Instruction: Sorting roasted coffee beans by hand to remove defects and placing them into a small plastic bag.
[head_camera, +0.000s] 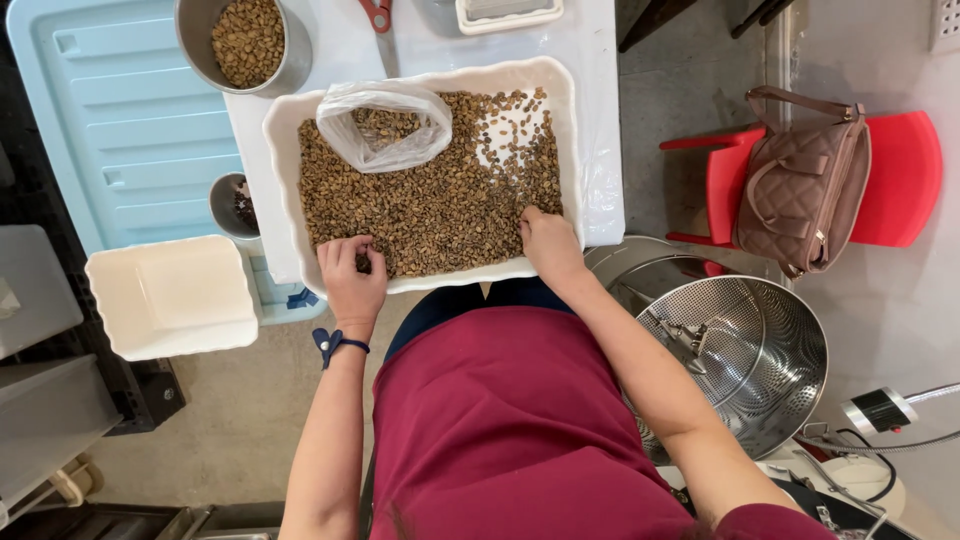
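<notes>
White tray on tabletop, filled with beans. Left hand at tray's near edge, fingers curled onto beans. Right hand at near-right corner, fingertips pressed into beans. Plastic bag lies at tray's far side.

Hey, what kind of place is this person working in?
Probably a small coffee-sorting or roasting workroom: both hands pick through pale beans in a white tray, beside a metal pot of beans and a large perforated steel basket.
</notes>
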